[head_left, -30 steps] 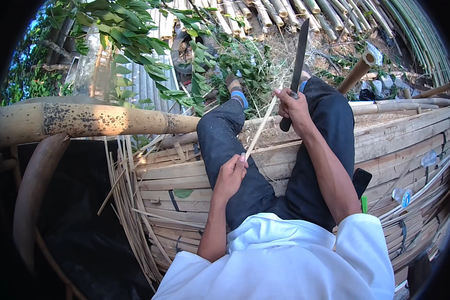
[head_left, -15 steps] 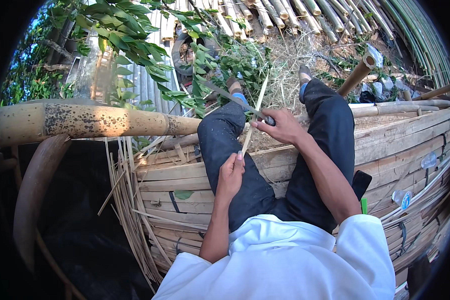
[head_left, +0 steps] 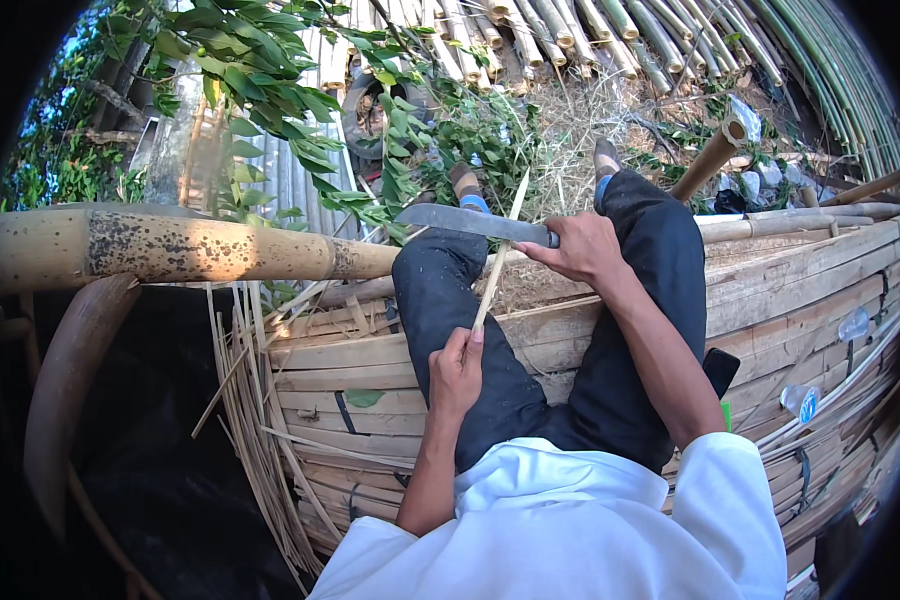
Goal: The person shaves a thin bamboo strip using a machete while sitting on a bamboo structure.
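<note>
My left hand (head_left: 457, 372) is closed around the near end of a thin, pale bamboo strip (head_left: 494, 281), which points away from me between my knees. In my right hand (head_left: 582, 248) is the handle of a machete (head_left: 470, 221). Its broad grey blade lies crosswise over the strip and reaches left over my left knee, its flat side facing up. My right thumb stretches to the strip close by the blade; whether it presses on it I cannot tell. Most of the machete's handle is hidden in my fist.
I sit on stacked split-bamboo slats (head_left: 610, 330). A thick bamboo pole (head_left: 210, 246) runs across on the left, beside loose thin strips (head_left: 260, 430). A phone (head_left: 721, 371) and a plastic cup (head_left: 800, 402) lie at my right. Leafy branches (head_left: 260, 85) hang ahead, with cut bamboo poles (head_left: 570, 35) beyond.
The machete's blade has turned from slanting and edge-on to nearly level, its flat showing. My right hand has shifted slightly right, and my left hand slightly down with the strip.
</note>
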A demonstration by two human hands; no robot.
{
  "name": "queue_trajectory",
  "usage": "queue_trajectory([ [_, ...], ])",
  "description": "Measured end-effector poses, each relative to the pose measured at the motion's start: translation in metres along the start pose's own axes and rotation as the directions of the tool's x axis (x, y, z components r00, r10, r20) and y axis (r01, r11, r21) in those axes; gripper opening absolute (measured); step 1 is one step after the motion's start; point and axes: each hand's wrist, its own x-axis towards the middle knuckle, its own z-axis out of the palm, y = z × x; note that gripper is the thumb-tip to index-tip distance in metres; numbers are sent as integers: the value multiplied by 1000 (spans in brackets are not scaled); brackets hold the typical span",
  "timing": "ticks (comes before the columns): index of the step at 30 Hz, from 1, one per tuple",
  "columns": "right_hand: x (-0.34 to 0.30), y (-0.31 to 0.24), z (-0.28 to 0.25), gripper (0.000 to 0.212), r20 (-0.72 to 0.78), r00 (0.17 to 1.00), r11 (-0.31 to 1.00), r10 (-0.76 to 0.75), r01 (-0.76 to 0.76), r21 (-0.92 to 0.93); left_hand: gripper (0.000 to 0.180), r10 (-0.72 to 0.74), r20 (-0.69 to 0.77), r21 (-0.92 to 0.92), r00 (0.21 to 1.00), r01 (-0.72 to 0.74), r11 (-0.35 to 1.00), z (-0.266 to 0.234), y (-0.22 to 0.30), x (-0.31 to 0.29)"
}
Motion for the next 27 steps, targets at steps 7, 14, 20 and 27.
queue_trajectory([
  [7,1,-12,11,64,-29,994,989,109,-106,103,37,-20,-11,1,1000,20,1000,-1,-2,4],
  [14,-32,-29,36,69,99,927,930,-362,351,111,30,-208,160,-348,965,252,903,1,-1,7],
  [20,-34,-46,39,66,81,891,884,-446,424,199,24,-403,229,-446,886,463,766,0,5,10],
  [27,-17,-20,25,63,111,944,949,-310,300,99,38,-382,306,-542,872,490,683,-10,25,2],
])
